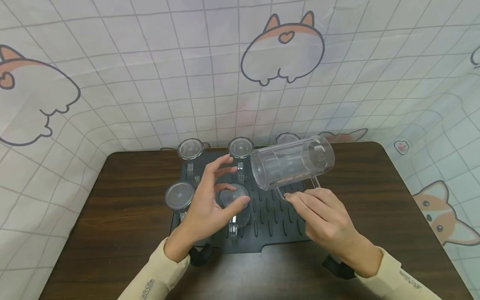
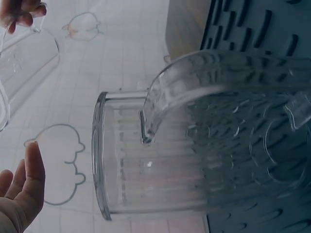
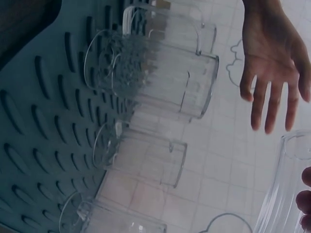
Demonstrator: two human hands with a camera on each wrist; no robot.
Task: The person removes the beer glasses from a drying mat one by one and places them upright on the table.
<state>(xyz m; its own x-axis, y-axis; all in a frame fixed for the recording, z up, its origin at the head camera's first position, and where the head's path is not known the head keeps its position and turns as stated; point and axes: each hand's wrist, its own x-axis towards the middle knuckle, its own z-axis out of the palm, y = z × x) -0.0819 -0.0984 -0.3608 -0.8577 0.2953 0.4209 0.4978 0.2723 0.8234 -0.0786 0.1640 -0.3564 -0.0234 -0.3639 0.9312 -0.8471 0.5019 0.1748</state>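
Held mug [image 1: 292,162]: clear glass or plastic, can't be told which; smooth, glossy. Mat [image 1: 276,228]: matt, rubbery-looking, covered in raised ribs. Tabletop [image 1: 120,208]: finished in wood grain.

Cream sleeves [image 1: 157,270], black wrist straps [image 1: 201,255]

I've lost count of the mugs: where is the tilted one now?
In the head view, the tilted mug is right of centre, raised in the right grip, seen across the right side of the dark mat, the left grip to its left.
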